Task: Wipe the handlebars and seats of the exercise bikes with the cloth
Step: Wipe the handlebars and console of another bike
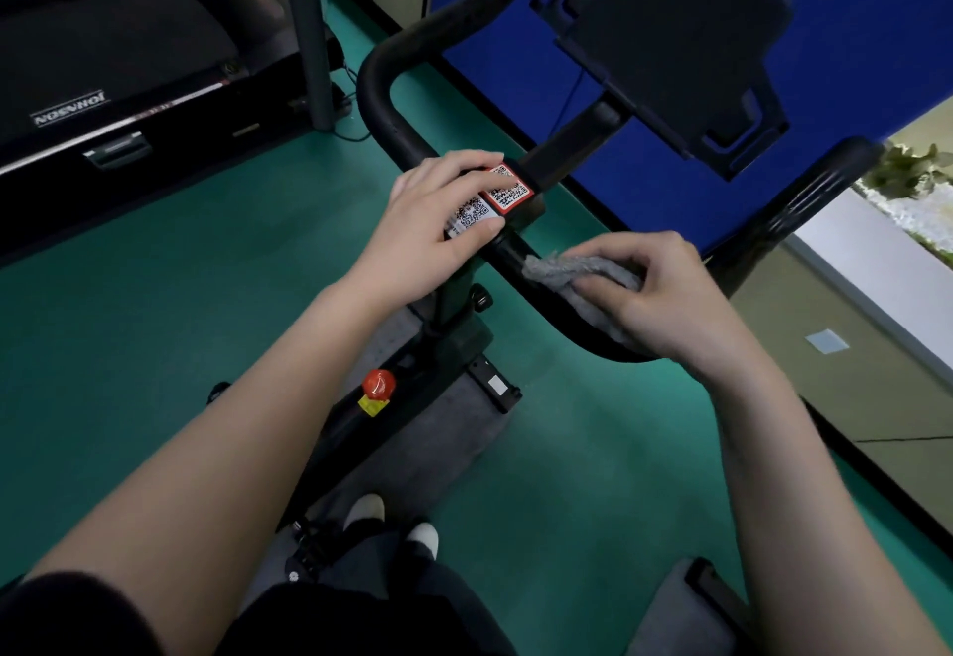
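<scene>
Right hand (665, 294) fingers curl round cloth (572, 268), pressing it on handlebar (374, 88) right of centre; bar runs on toward upper right, likely the stroke direction. Left hand (438, 222) grips handlebar mid-frame.

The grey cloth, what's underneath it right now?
The black handlebar runs under the cloth, which the right hand grips; the stretch beneath cloth and hand is hidden.

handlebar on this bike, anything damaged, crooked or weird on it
Nothing stands out. The black looped handlebar looks whole and unbent, the two square code stickers sit flat at its centre, where the left hand grips it, and the right hand holds the grey towelling cloth against the bar.
</scene>
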Available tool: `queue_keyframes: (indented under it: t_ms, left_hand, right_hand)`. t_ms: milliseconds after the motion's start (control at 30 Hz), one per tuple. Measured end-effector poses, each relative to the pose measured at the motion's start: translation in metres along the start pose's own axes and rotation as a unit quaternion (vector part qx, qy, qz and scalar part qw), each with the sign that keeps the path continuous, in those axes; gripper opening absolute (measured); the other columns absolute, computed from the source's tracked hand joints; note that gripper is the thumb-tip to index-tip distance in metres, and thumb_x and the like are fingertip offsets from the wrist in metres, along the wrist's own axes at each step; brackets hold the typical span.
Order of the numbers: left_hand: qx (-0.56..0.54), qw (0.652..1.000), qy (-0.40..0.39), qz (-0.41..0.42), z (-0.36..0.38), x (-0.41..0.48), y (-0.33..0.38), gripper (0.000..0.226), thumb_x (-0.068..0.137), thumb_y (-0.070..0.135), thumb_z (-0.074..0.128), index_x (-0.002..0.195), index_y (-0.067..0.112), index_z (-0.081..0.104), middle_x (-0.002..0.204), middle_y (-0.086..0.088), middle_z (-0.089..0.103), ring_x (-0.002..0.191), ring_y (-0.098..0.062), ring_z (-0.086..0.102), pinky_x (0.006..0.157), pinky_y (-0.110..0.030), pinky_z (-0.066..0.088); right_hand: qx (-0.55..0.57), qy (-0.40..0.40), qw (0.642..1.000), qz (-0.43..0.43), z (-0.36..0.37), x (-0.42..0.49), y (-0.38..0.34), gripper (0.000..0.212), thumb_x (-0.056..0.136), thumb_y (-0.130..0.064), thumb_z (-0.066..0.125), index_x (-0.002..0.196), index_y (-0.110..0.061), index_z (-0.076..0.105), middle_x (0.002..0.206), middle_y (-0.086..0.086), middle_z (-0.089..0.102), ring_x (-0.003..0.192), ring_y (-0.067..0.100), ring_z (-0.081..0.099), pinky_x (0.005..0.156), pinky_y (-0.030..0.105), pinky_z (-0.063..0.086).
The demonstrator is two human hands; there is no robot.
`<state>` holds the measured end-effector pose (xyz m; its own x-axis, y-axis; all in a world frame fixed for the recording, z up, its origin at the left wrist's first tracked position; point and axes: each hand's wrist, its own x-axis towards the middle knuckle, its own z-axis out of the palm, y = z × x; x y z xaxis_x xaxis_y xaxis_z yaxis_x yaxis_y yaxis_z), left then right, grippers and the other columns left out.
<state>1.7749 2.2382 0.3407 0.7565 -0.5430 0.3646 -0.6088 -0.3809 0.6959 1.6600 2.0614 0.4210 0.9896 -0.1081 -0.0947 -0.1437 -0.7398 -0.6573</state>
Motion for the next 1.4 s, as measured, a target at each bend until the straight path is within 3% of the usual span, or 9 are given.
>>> queue_keyframes:
  t_ms: [167,233,300,400,467,600,867,1067,1400]
  left_hand:
    - [0.004,1.0,0.008,-0.011,0.002,-0.002,0.003,0.036,0.09,0.033,0.052,0.124,0.024,0.059,0.137,0.011,0.047,0.123,-0.011,0.041,0.102,-0.027,0.02]
    - [0.002,1.0,0.01,-0.01,0.003,-0.002,0.004,0.036,0.089,0.032,0.052,0.124,0.023,0.059,0.137,0.01,0.047,0.122,-0.012,0.041,0.102,-0.027,0.02]
    - [0.004,1.0,0.013,-0.005,0.003,-0.002,0.004,0.037,0.089,0.031,0.053,0.124,0.023,0.059,0.137,0.009,0.047,0.121,-0.013,0.042,0.102,-0.029,0.022]
    - [0.006,1.0,0.007,0.004,0.003,-0.002,0.003,0.038,0.089,0.031,0.052,0.125,0.023,0.058,0.138,0.01,0.047,0.121,-0.013,0.042,0.104,-0.032,0.022]
    - [0.005,1.0,0.001,0.008,0.002,-0.001,0.001,0.038,0.089,0.032,0.052,0.126,0.024,0.057,0.138,0.01,0.046,0.122,-0.013,0.042,0.106,-0.035,0.023]
    - [0.007,1.0,-0.001,0.015,0.001,-0.001,-0.002,0.038,0.09,0.032,0.051,0.127,0.024,0.056,0.138,0.011,0.046,0.123,-0.012,0.041,0.108,-0.036,0.023]
    - [0.02,0.999,0.007,0.039,0.003,-0.001,-0.008,0.036,0.092,0.029,0.053,0.127,0.022,0.056,0.137,0.008,0.047,0.123,-0.013,0.041,0.106,-0.036,0.024]
    - [0.014,0.999,0.012,0.043,0.003,-0.002,-0.008,0.035,0.093,0.031,0.051,0.126,0.02,0.057,0.136,0.006,0.048,0.122,-0.013,0.042,0.106,-0.035,0.023]
    - [0.033,0.998,0.003,0.049,0.002,-0.002,-0.009,0.037,0.095,0.032,0.048,0.129,0.02,0.055,0.138,0.005,0.046,0.124,-0.016,0.041,0.107,-0.036,0.021]
  right_hand:
    - [0.158,0.127,0.979,-0.009,0.038,-0.061,-0.002,0.024,0.081,-0.007,0.064,0.087,-0.03,0.068,0.074,-0.019,0.069,0.064,-0.005,0.06,0.06,0.008,0.043]
    - [0.234,0.156,0.957,0.072,0.079,-0.081,-0.005,0.027,0.084,-0.003,0.066,0.087,-0.03,0.066,0.073,-0.019,0.069,0.055,-0.004,0.059,0.051,0.01,0.045]
    - [0.335,0.189,0.901,0.199,0.119,-0.084,-0.005,0.022,0.087,-0.003,0.063,0.087,-0.024,0.068,0.075,-0.007,0.071,0.058,0.005,0.064,0.054,0.021,0.052]
    - [0.513,0.258,0.757,0.31,0.15,-0.055,-0.003,0.015,0.09,-0.001,0.058,0.102,-0.004,0.067,0.099,0.012,0.072,0.095,0.025,0.068,0.088,0.038,0.054]
    - [0.56,0.307,0.706,0.308,0.156,-0.027,-0.006,0.017,0.092,-0.002,0.056,0.107,0.0,0.065,0.102,0.013,0.071,0.098,0.023,0.068,0.091,0.033,0.053]
    - [0.628,0.358,0.638,0.265,0.16,0.018,-0.024,0.006,0.091,0.002,0.055,0.093,0.002,0.061,0.069,-0.004,0.068,0.063,0.004,0.066,0.057,0.014,0.051]
    - [0.7,0.393,0.546,0.24,0.158,0.023,-0.034,0.014,0.09,0.006,0.056,0.084,-0.004,0.064,0.071,0.002,0.073,0.069,0.014,0.07,0.06,0.021,0.055]
    - [0.692,0.455,0.507,0.24,0.144,-0.014,-0.022,0.016,0.09,0.009,0.052,0.081,0.0,0.062,0.065,0.002,0.071,0.062,0.011,0.069,0.055,0.019,0.054]
    - [0.683,0.417,0.536,0.267,0.141,-0.008,-0.032,0.011,0.091,0.005,0.055,0.095,0.0,0.064,0.076,0.005,0.074,0.07,0.013,0.071,0.064,0.024,0.058]
